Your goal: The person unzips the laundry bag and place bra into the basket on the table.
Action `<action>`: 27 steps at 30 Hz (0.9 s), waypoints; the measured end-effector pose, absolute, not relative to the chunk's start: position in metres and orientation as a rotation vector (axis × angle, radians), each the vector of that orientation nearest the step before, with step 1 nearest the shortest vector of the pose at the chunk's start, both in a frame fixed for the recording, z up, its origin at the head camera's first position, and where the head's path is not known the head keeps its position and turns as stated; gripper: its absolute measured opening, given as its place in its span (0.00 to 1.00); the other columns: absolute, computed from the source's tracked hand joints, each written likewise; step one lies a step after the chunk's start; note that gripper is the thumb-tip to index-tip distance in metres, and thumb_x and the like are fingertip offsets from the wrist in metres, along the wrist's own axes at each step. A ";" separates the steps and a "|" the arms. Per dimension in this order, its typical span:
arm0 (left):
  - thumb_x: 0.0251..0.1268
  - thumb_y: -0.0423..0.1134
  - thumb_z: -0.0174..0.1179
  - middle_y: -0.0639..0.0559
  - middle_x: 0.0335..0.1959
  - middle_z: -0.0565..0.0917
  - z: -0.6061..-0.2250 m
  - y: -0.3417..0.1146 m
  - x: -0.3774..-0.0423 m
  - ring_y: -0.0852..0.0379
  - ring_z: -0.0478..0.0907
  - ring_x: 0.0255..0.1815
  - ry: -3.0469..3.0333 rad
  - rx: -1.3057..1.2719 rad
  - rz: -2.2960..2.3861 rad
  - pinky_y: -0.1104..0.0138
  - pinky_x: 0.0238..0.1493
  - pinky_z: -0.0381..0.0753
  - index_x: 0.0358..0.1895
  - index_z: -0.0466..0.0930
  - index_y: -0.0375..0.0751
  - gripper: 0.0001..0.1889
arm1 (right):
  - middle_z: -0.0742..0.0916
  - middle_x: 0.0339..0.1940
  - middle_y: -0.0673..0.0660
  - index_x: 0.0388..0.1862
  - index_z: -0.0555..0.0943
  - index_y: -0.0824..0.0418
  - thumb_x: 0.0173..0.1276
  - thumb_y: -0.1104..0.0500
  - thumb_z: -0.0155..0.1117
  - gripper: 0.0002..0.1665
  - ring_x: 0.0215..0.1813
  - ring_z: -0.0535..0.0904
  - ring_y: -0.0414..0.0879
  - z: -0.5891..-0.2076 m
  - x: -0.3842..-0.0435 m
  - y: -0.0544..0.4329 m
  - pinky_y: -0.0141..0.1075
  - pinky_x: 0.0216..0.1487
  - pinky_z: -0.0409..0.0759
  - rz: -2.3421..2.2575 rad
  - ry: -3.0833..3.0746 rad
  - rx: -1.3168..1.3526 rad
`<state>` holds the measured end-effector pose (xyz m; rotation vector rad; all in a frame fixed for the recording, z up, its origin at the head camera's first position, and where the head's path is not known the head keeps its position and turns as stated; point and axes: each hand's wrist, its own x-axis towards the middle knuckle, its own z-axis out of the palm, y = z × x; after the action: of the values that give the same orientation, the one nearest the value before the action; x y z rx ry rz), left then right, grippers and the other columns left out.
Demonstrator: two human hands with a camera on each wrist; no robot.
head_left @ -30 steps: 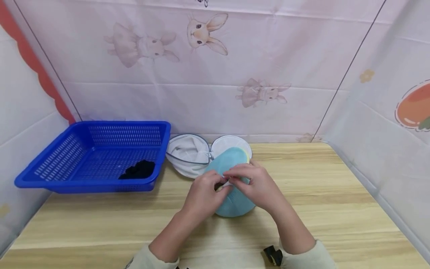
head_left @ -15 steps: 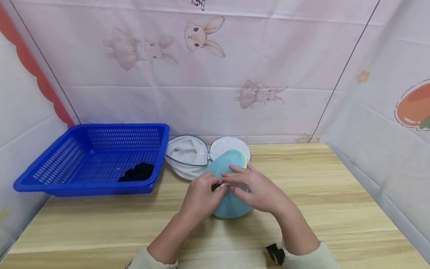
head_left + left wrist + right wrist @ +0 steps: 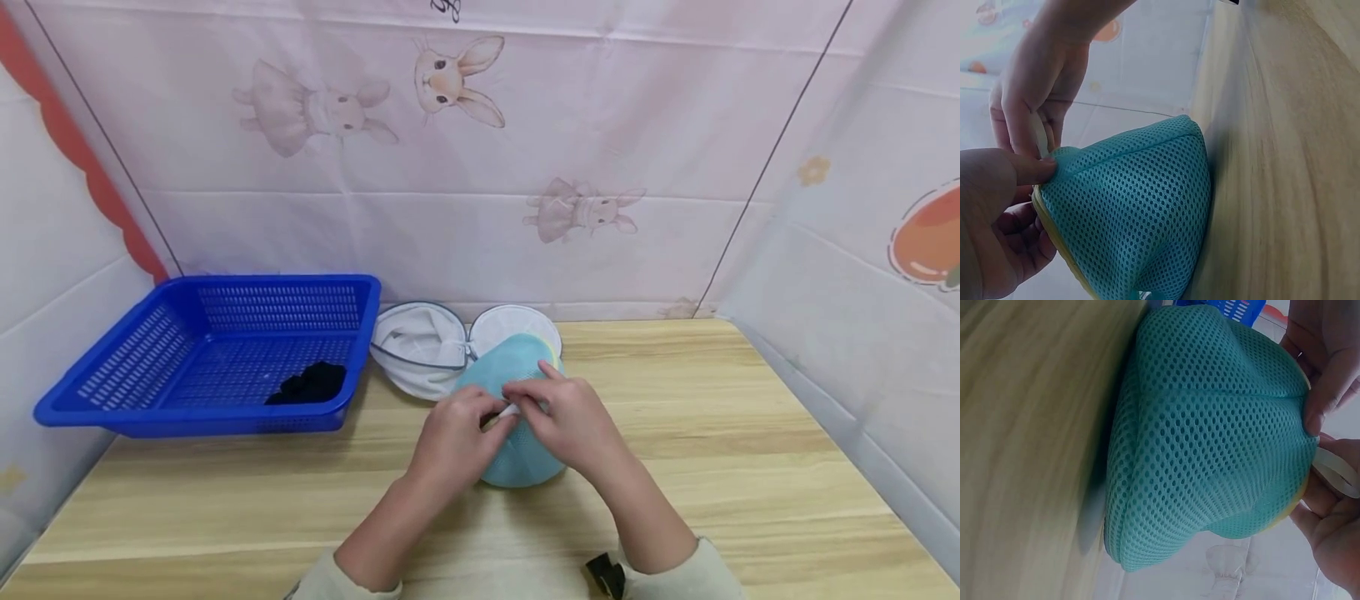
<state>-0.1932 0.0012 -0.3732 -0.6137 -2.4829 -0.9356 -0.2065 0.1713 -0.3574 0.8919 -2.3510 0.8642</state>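
Pinches the yellow rim (image 3: 1058, 240) of a light blue mesh bag (image 3: 1138, 206) with the left hand (image 3: 453, 425) and seemingly a white strap (image 3: 510, 410) with the right hand (image 3: 573, 417) — neither nearer, both at the rim. Has the bag directly below and between the hands, rim up, base on or just above the counter (image 3: 750, 467), about midway between the side edges, apparently longer front to back — with a white pouch (image 3: 420, 377) just behind, near the back edge, and a blue basket (image 3: 225, 419) at the back left corner.

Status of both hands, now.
Left hand: closed, pinching the rim of the turquoise mesh bag.
Right hand: closed, seemingly pinching the white strap at the bag's rim.
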 end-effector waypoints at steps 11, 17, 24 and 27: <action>0.55 0.40 0.73 0.59 0.24 0.77 -0.374 0.004 -0.190 0.65 0.68 0.25 -2.549 -0.608 -0.961 0.74 0.26 0.68 0.33 0.89 0.44 0.06 | 0.91 0.35 0.53 0.38 0.89 0.64 0.62 0.71 0.66 0.09 0.38 0.88 0.44 -0.357 -0.211 0.183 0.36 0.38 0.86 0.889 -2.314 0.801; 0.54 0.41 0.74 0.60 0.23 0.75 -0.372 0.002 -0.191 0.65 0.67 0.25 -2.564 -0.617 -0.997 0.75 0.25 0.67 0.33 0.89 0.45 0.06 | 0.91 0.35 0.54 0.37 0.89 0.65 0.61 0.72 0.67 0.08 0.39 0.88 0.46 -0.357 -0.213 0.188 0.39 0.40 0.86 0.908 -2.281 0.765; 0.53 0.41 0.75 0.60 0.28 0.81 -0.369 -0.002 -0.192 0.65 0.72 0.27 -2.549 -0.630 -0.972 0.74 0.28 0.72 0.34 0.90 0.46 0.07 | 0.91 0.33 0.54 0.36 0.89 0.65 0.60 0.73 0.67 0.08 0.36 0.88 0.45 -0.355 -0.214 0.193 0.38 0.37 0.86 0.929 -2.239 0.769; 0.52 0.40 0.75 0.60 0.28 0.82 -0.367 -0.005 -0.194 0.65 0.75 0.29 -2.551 -0.625 -0.960 0.72 0.30 0.75 0.34 0.90 0.47 0.06 | 0.91 0.33 0.54 0.36 0.88 0.65 0.60 0.73 0.67 0.08 0.36 0.88 0.45 -0.353 -0.214 0.195 0.38 0.36 0.86 0.927 -2.225 0.754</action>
<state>-0.1938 -0.0051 -0.3674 -0.6255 -2.5510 -0.9598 -0.2145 0.1947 -0.3535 0.7535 -2.2255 0.9275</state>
